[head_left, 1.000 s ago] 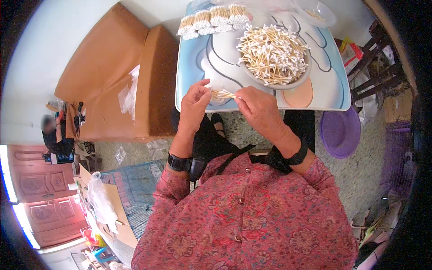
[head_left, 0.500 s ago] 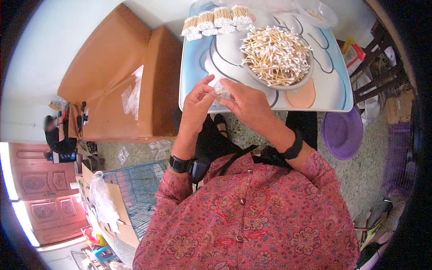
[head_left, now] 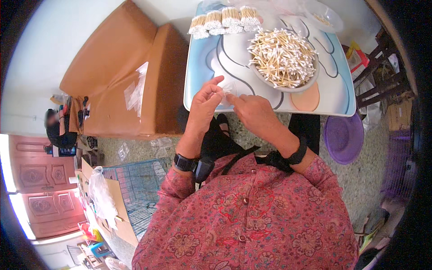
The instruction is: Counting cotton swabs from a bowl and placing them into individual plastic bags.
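Note:
A small clear plastic bag (head_left: pixel 230 88) is between my hands at the near edge of the table (head_left: pixel 201 58). My left hand (head_left: pixel 203 107) is closed and pinches the bag between thumb and fingers. On the bag's other side, my right hand (head_left: pixel 257 113) has its fingers curled, with the tips pressed on the plastic. What lies inside the bag is hard to make out. Beyond my right hand stands a grey bowl (head_left: pixel 310 80) heaped with loose cotton swabs (head_left: pixel 282 57). Packed bundles of cotton swabs (head_left: pixel 223 21) lie in a row at the far left of the table.
A clear plastic container (head_left: pixel 325 20) with a few swabs sits at the far right corner. Left of the table stands a large brown covered piece of furniture (head_left: pixel 112 85) with plastic bags (head_left: pixel 136 92) on it. A purple basin (head_left: pixel 344 139) is on the floor at right.
My right hand has gone from spread fingers to curled ones against the bag. The view has shifted slightly, and my left hand keeps its pinch.

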`<state>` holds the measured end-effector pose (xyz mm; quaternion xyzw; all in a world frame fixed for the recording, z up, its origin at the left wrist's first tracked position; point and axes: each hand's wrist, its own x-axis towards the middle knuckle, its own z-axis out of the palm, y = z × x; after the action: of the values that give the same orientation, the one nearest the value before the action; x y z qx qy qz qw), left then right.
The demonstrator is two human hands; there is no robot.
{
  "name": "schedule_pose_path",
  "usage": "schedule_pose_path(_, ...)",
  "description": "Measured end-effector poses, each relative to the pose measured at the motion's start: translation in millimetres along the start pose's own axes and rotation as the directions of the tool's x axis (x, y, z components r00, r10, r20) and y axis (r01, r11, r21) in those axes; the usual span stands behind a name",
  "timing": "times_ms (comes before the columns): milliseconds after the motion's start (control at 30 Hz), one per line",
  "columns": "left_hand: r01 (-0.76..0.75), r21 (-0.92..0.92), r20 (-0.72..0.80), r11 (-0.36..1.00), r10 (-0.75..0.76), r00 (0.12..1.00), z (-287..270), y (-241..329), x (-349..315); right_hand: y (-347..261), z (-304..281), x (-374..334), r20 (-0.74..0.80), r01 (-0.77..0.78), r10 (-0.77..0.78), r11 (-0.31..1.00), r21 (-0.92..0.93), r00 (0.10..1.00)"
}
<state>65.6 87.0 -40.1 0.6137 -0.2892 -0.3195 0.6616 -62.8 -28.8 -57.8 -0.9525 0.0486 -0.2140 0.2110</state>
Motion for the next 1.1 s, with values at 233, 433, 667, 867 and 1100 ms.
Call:
schedule_pose_path(233,-0.055,0.146,-0.001,0.988,0.055,0.998,-13.6,-14.4,-6.3,1.1,6.1,-3.2,-0.030,-0.060,0.061,0.997,0.041,0.998)
schedule_pose_path(433,-0.019,0.030,-0.024,0.999,0.020,1.000,0.3,-13.9,-10.3,2.1,16.2,-3.4,-0.032,-0.017,0.017,1.000,-0.022,0.999)
schedule_pose_path(667,-0.054,0.094,-0.056,0.994,0.060,0.997,-8.8,-14.8,-9.7,-6.5,21.0,6.0,-0.012,-0.091,0.091,0.995,-0.030,0.996)
schedule_pose_path(867,-0.016,-0.018,-0.011,1.000,0.016,1.000,-0.7,-14.9,-12.7,-6.9,22.9,7.4,-0.081,-0.141,0.143,0.990,0.024,0.986)
schedule_pose_path(1100,-0.097,-0.041,-0.057,0.994,0.095,0.994,4.1,-9.7,-9.1,-9.7,18.2,23.9,-0.082,-0.153,0.162,0.983,0.104,0.983)
